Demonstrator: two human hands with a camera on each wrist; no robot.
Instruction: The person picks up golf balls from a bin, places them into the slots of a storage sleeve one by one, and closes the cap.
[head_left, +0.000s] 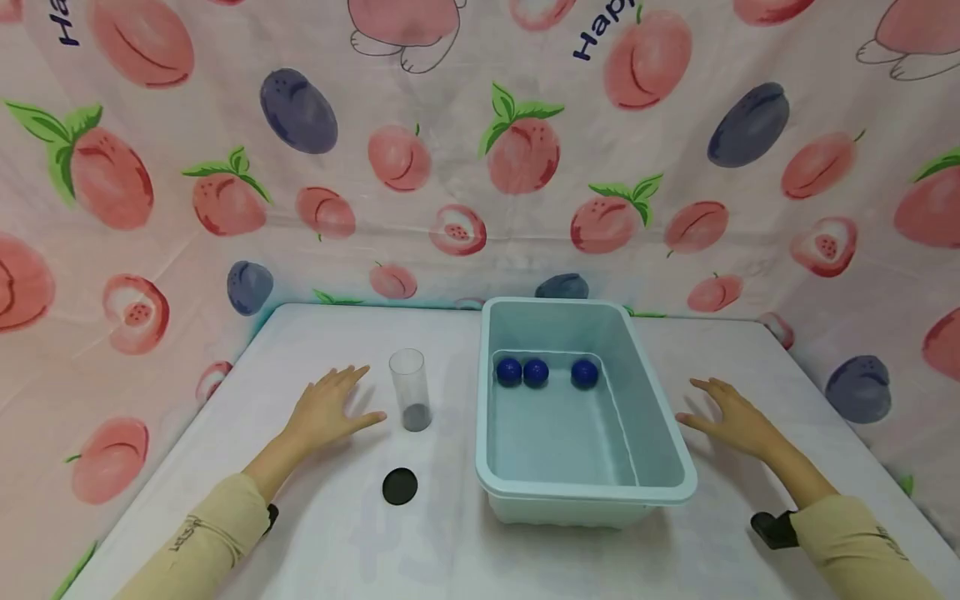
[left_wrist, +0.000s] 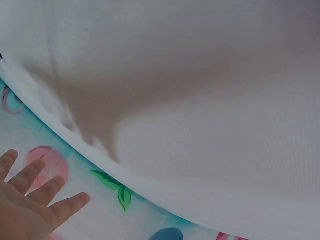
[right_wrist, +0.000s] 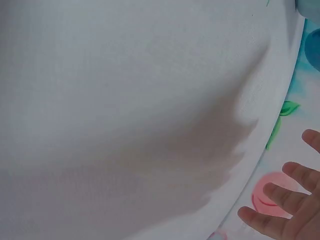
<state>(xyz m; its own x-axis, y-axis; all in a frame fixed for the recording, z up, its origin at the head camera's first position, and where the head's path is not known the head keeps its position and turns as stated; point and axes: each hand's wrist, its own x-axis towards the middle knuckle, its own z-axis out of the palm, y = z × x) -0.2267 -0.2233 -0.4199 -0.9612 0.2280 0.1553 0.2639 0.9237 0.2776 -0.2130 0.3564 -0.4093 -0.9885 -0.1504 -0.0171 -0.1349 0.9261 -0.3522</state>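
In the head view my left hand (head_left: 324, 412) hovers over the table, fingers spread, just left of a clear plastic cylinder (head_left: 409, 387) that stands upright with a dark bottom. A round black lid (head_left: 400, 486) lies flat in front of the cylinder. My right hand (head_left: 726, 417) is held out beside the right wall of a pale blue bin (head_left: 585, 490), holding nothing. Inside the bin, toward its far end, are three dark blue balls (head_left: 536, 372), two side by side and one apart. The wrist views show spread fingers of the left hand (left_wrist: 30, 205) and the right hand (right_wrist: 295, 200).
A white table (head_left: 337, 550) carries everything. Behind it and at both sides hangs a fruit-printed cloth (head_left: 465, 133). The bin's raised walls stand between the cylinder and my right hand.
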